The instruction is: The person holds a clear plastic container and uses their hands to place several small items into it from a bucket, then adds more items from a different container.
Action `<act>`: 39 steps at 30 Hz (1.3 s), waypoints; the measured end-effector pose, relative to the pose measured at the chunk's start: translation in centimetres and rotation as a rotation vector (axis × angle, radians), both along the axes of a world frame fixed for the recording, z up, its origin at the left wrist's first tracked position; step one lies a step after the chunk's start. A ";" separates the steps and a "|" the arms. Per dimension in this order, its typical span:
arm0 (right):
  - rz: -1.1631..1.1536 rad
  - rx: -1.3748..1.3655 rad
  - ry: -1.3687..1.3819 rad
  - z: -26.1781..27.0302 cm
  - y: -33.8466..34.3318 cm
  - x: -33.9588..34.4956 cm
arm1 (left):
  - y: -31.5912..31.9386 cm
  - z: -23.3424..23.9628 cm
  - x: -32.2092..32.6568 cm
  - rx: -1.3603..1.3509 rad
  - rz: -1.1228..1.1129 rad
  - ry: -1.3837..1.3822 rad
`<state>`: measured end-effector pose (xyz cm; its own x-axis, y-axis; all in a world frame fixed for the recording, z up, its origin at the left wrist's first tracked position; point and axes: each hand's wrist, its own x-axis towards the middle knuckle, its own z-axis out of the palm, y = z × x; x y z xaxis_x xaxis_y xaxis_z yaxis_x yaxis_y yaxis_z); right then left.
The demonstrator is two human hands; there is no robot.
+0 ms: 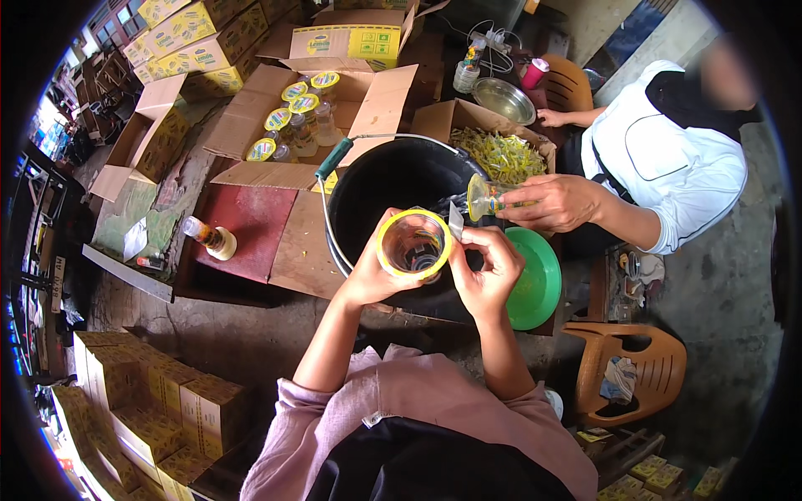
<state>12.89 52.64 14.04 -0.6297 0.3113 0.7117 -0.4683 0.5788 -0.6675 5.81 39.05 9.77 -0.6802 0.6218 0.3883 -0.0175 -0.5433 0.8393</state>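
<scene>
My left hand (369,269) is wrapped around a clear plastic cup (415,245) with a yellow rim, its mouth facing up towards me. Between the thumb and fingers of my right hand (492,263) is a small flat pale piece (456,220), close to the cup's rim; its material is unclear. Both hands are above a large black bucket (376,181) with a wire handle and green grip. Right beside them, a co-worker's hand (551,203) tips another yellow-rimmed cup (485,199) sideways over the bucket, and what looks like clear liquid shows at its mouth.
Behind the bucket, an open carton (376,119) holds several lidded cups (304,103). A box of yellow-green wrapped pieces (501,153) and a green basin (532,282) are at right. One cup (210,238) stands on the red surface. Stacked cartons (144,401) and a plastic chair (626,376) flank me.
</scene>
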 end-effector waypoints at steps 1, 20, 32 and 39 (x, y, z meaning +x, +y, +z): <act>-0.010 -0.037 0.010 0.2 -0.1 0.1 | 0.2 -0.2 0.1 0.046 0.006 -0.070; -0.079 -0.046 0.073 0.5 -1.1 1.1 | 1.2 0.2 1.8 0.045 0.204 0.100; -0.086 -0.034 0.087 0.4 -1.3 1.6 | 1.0 0.0 2.2 0.018 0.244 0.183; -0.079 -0.021 0.087 0.8 -1.2 1.9 | 0.9 0.3 2.2 -0.002 0.254 0.213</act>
